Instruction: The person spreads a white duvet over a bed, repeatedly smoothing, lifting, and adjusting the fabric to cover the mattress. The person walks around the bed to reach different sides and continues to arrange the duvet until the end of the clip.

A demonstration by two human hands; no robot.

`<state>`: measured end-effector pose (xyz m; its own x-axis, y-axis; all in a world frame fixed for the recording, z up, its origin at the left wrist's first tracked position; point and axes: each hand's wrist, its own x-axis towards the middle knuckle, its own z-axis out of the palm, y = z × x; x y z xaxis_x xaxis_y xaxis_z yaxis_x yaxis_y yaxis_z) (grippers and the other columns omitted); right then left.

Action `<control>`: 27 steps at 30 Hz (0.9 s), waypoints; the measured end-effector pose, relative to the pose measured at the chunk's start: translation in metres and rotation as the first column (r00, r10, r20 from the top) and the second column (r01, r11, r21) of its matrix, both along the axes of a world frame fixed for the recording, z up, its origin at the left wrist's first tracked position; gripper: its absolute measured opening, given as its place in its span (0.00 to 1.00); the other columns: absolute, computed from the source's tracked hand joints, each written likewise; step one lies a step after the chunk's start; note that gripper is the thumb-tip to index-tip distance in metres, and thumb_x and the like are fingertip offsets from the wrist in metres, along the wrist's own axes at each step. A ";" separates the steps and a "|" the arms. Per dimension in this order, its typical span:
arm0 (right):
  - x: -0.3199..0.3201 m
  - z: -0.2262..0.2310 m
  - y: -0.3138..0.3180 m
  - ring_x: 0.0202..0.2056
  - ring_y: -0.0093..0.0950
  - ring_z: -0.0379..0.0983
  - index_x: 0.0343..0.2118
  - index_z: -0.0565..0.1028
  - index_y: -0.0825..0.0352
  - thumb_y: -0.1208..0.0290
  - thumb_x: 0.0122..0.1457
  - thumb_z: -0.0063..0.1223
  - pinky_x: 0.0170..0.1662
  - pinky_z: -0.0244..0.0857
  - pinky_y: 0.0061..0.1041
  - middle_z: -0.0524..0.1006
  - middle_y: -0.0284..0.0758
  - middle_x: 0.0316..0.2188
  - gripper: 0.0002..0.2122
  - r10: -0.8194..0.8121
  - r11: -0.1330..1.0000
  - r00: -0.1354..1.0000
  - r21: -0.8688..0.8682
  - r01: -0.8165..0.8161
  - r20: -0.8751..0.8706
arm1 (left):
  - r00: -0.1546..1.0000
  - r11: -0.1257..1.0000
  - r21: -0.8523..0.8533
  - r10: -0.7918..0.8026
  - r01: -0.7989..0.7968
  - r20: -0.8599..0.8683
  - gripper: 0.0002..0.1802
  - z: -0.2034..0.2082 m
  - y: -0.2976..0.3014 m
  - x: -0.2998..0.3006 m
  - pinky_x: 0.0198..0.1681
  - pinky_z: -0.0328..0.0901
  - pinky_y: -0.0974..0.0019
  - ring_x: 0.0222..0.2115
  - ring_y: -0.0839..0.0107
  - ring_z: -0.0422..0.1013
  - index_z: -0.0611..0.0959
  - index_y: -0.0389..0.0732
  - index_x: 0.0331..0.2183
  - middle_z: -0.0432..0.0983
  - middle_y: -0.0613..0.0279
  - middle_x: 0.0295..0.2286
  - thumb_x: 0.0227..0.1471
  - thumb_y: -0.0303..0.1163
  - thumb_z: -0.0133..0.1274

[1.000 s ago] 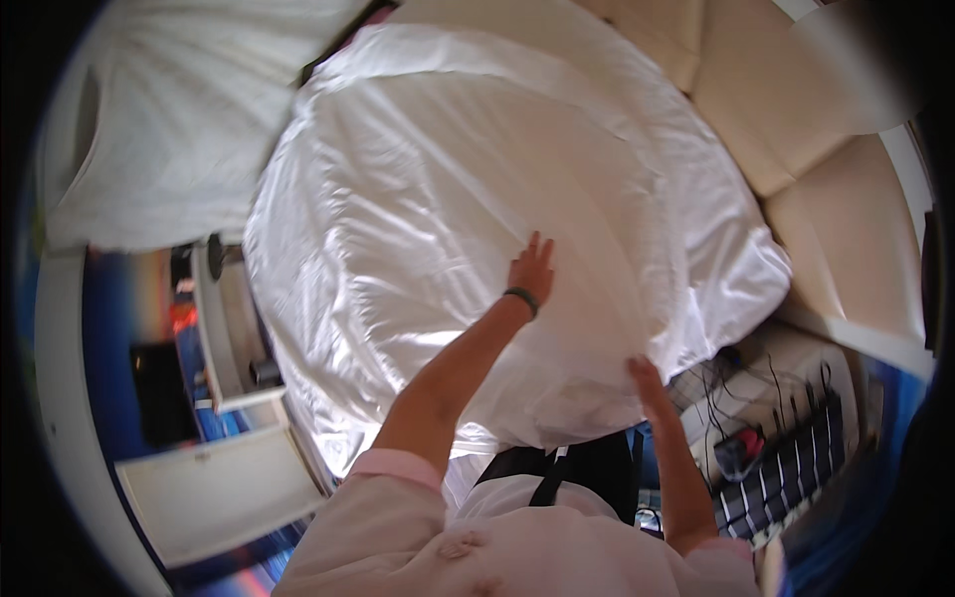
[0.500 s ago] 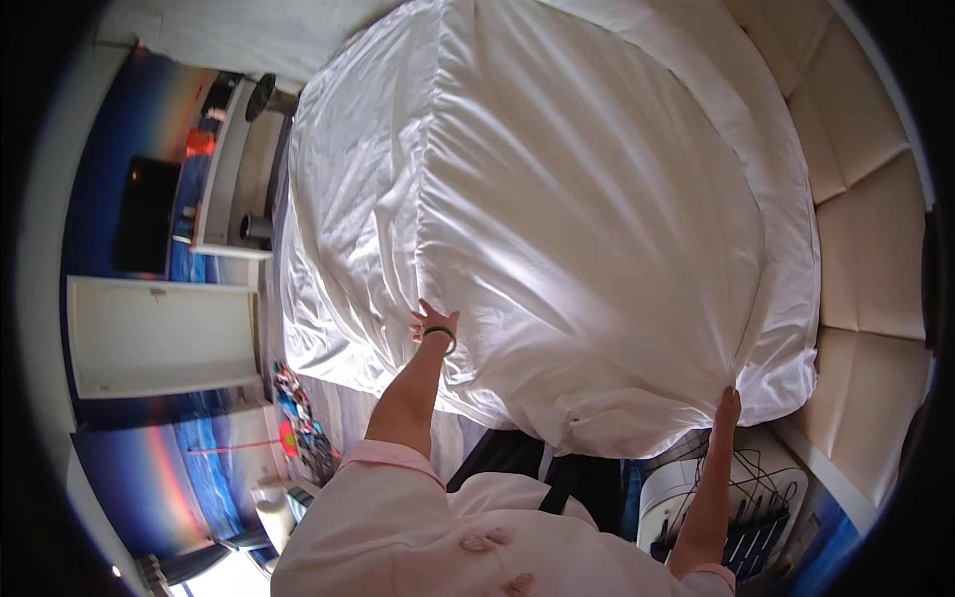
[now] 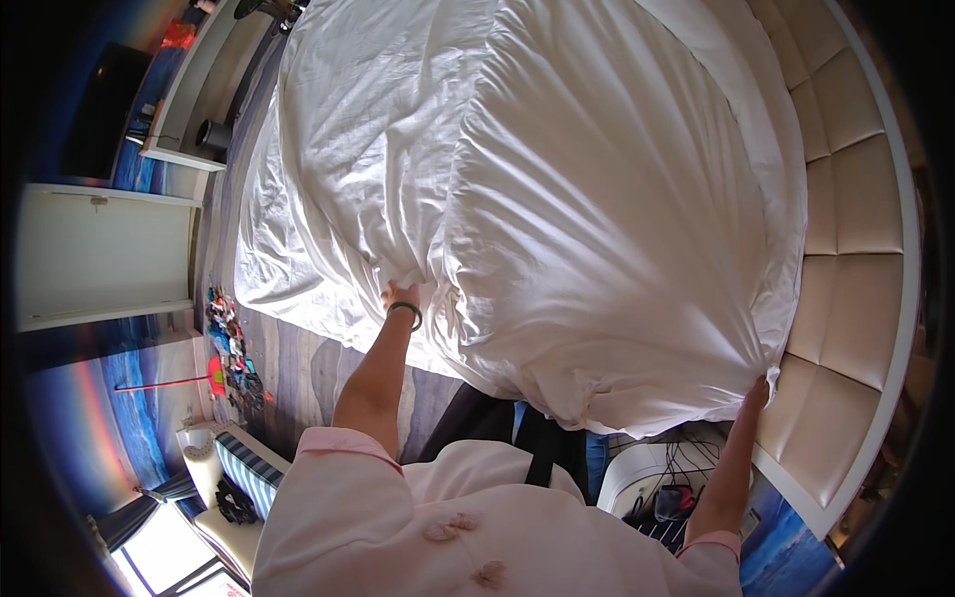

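Observation:
A large white bed sheet [image 3: 607, 219] covers the bed, with long creases running toward my right hand. At the sheet's near right corner, next to the headboard, my right hand [image 3: 759, 392] is closed on its edge. My left hand [image 3: 401, 295], with a dark bangle on the wrist, is closed on gathered fabric left of the sheet's middle fold; its fingertips are partly hidden by the folds. Between my hands the near edge of the sheet hangs bunched over the side of the bed.
A beige padded headboard [image 3: 851, 219] borders the bed on the right. Below the near corner stands a white bedside table [image 3: 637, 473] with black cables. To the left are a striped chair [image 3: 249, 468], a pile of small items [image 3: 231, 343] on the floor and a white door [image 3: 104, 254].
My left hand has gone from spread fingers to gripping the fabric. My right hand has pulled the sheet's corner toward the headboard. The billowing sheet has settled lower, and the view has shifted.

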<state>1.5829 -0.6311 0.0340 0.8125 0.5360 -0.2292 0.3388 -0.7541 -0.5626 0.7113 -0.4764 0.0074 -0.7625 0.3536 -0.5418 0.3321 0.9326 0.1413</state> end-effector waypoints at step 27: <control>-0.701 -0.022 0.108 0.61 0.44 0.51 0.63 0.54 0.57 0.42 0.52 0.52 0.57 0.54 0.52 0.54 0.42 0.62 0.39 0.671 0.425 0.498 -0.266 -0.865 -0.549 | 0.383 0.470 0.444 -0.225 -0.763 0.896 0.27 0.176 -0.130 -0.110 0.57 0.60 0.56 0.51 0.60 0.67 0.71 0.40 0.53 0.71 0.58 0.49 0.50 0.28 0.53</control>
<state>0.8821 -0.5234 0.0119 -0.0713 0.6340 -0.7700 0.7905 -0.4349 -0.4313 0.6012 -0.6062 0.1830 -0.2796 0.8002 -0.5306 -0.6577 0.2430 0.7130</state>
